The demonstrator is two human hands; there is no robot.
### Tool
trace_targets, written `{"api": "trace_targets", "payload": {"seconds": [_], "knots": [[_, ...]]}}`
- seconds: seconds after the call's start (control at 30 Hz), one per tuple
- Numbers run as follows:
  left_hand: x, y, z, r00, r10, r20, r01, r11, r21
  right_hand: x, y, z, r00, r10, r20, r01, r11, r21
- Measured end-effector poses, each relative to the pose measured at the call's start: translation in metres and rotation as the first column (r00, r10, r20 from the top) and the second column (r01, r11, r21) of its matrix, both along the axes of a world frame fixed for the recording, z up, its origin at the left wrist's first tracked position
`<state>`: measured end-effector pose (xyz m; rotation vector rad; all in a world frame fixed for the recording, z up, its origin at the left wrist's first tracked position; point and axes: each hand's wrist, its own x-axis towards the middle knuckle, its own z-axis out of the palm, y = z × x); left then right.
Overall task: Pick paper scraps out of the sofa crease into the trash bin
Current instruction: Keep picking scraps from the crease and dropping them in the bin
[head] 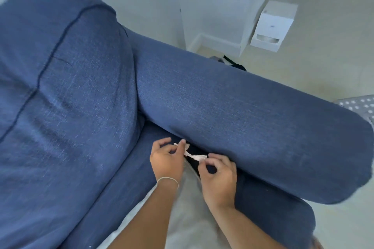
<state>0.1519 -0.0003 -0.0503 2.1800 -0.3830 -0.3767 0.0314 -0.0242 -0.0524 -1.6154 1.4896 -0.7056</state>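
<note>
1. A blue sofa (81, 87) fills most of the picture, with its arm (242, 117) running from the middle down to the right.
2. A dark crease (195, 164) is seen at the lower middle of the picture, where the seat meets the arm.
3. A thin white paper scrap (194, 155) is held just above that crease, between the two hands.
4. The left hand (168, 159) is placed at the left end of the scrap. Its thumb and first finger are pinched on the paper, and the other fingers are curled loosely.
5. The right hand (219, 176) is placed at the right end. Its fingertips are pinched on the paper too, with the rest curled in.
6. Both ends are probably held so the thin paper is not torn when it is pulled free.
7. A thin bracelet (167, 179) is worn on the left wrist.
8. A grey cloth (182, 218) is laid on the seat under the arms.
9. A spotted thing (360, 105) is seen at the right edge of the picture. It cannot be told if this is the trash bin.
10. The scrap is not yet dropped in any bin.
</note>
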Motion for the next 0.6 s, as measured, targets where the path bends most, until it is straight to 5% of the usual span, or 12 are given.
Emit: {"api": "trace_targets", "payload": {"seconds": [0.2,0.4,0.5,0.6], "knots": [[-0.048,-0.019,0.084,0.998,0.005,-0.057,-0.016,0.982,-0.188,-0.025,-0.021,0.076,0.973,0.013,0.232,-0.013,1.0,-0.006],[-0.113,-0.092,0.14,0.968,-0.196,0.156,0.23,0.943,-0.243,-0.105,-0.099,0.134,0.973,0.001,0.231,0.029,0.991,-0.129],[-0.157,-0.148,0.149,0.913,-0.326,0.245,0.381,0.895,-0.232,-0.156,-0.149,0.141,0.964,-0.125,0.234,0.153,0.982,-0.106],[-0.192,-0.204,0.153,0.936,-0.264,0.233,0.324,0.904,-0.278,-0.219,-0.198,0.137,0.907,-0.361,0.217,0.372,0.928,-0.007]]}}
